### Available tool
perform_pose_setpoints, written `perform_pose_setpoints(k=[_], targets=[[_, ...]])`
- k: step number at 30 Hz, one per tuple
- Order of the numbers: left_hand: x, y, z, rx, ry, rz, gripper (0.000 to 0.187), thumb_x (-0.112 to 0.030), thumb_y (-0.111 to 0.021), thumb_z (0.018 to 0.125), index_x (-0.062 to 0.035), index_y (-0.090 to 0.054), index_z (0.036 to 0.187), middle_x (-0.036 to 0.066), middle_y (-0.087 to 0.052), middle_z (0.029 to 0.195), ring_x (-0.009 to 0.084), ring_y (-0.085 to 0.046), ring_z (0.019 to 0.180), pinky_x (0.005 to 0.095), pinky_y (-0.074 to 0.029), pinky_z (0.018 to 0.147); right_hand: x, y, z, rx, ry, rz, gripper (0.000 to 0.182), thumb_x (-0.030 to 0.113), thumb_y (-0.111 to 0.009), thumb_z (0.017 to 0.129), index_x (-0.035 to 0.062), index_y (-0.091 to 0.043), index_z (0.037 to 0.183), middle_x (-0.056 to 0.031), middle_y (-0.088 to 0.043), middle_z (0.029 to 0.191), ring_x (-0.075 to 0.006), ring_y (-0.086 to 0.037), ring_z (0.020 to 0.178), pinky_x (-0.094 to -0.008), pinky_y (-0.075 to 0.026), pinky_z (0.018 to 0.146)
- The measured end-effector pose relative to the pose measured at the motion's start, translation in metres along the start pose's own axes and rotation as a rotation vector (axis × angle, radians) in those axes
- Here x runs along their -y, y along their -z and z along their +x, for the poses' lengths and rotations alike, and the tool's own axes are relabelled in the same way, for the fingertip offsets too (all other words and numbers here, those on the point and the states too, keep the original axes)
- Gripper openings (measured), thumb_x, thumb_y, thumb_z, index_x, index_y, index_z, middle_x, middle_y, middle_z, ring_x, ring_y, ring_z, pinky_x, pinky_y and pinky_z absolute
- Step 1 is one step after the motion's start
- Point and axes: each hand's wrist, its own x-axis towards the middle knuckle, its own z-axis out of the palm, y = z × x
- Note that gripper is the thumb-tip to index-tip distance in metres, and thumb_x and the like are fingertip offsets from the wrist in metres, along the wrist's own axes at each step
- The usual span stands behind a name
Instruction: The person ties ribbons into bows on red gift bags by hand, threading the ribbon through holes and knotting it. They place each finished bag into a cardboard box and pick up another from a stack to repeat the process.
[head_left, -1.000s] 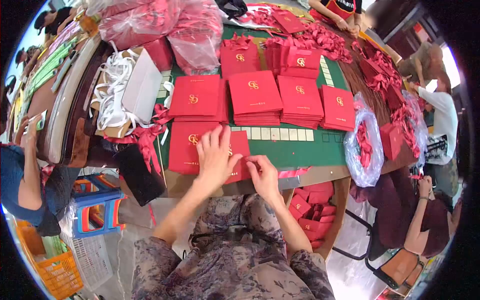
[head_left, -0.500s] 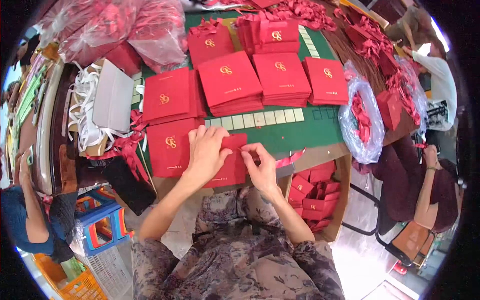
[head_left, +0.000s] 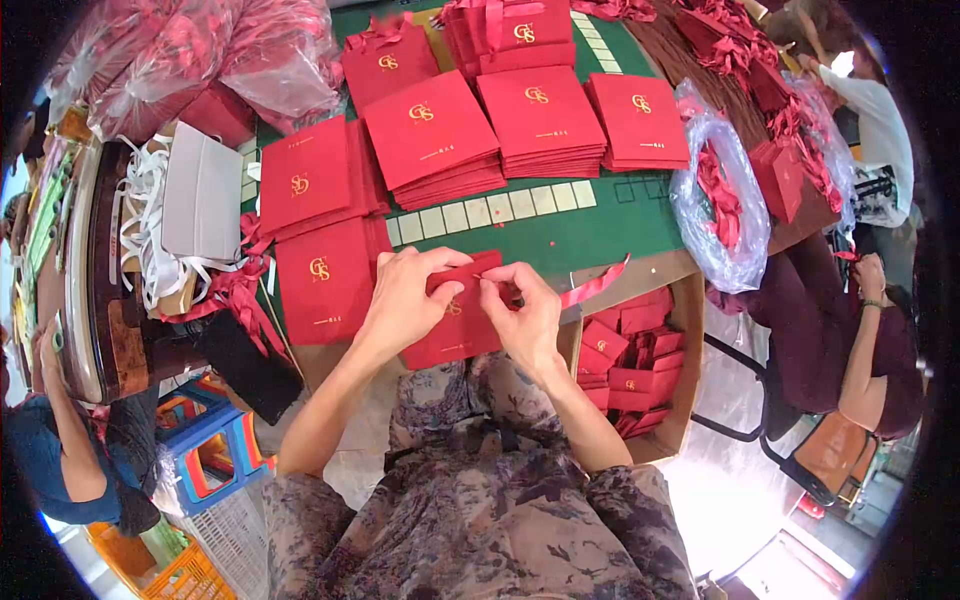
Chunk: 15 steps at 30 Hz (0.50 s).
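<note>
I see a flat red paper bag (head_left: 455, 325) with a small gold logo lying at the near edge of the counter (head_left: 600, 235), tilted, its lower corner overhanging. A red ribbon (head_left: 592, 287) trails from its right side along that edge.

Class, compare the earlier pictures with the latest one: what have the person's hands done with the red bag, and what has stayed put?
The left hand, earlier flat on the red bag, has curled to grip its upper edge. The right hand has moved in beside it, and both now pinch the bag's top. The bag stays at the table edge; the red stacks and cardboard box are unchanged.
</note>
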Motion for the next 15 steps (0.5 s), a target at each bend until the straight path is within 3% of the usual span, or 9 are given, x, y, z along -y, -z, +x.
perform_pose_setpoints(k=[5, 10, 15], targets=[[-0.010, -0.002, -0.006, -0.058, -0.032, 0.037, 0.031, -0.014, -0.075, 0.080, -0.0133, -0.072, 0.111, 0.010, -0.072, 0.090, 0.0268, -0.060, 0.082, 0.0383, -0.041, 0.085, 0.006, 0.001, 0.001, -0.010, -0.054, -0.045, 0.011, 0.006, -0.072, 0.080, 0.0017, -0.066, 0.089, -0.0122, -0.067, 0.084, -0.0251, -0.065, 0.073, -0.0339, -0.052, 0.066], [-0.014, -0.006, -0.011, -0.114, -0.064, 0.122, 0.031, -0.010, -0.072, 0.079, -0.0124, -0.072, 0.109, 0.008, -0.070, 0.084, 0.0266, -0.058, 0.079, 0.0393, -0.039, 0.081, 0.009, 0.004, 0.007, 0.035, 0.199, -0.235, 0.014, 0.004, -0.071, 0.077, 0.0028, -0.062, 0.087, -0.0130, -0.064, 0.082, -0.0335, -0.062, 0.077, -0.0422, -0.050, 0.067], [-0.013, -0.014, -0.010, -0.135, -0.101, 0.149, 0.031, -0.007, -0.070, 0.078, -0.0105, -0.072, 0.109, 0.009, -0.070, 0.085, 0.0266, -0.057, 0.079, 0.0398, -0.040, 0.079, 0.011, -0.002, 0.006, 0.007, 0.208, -0.309, 0.014, 0.004, -0.071, 0.076, 0.0031, -0.060, 0.084, -0.0133, -0.062, 0.080, -0.0340, -0.061, 0.076, -0.0438, -0.050, 0.066]])
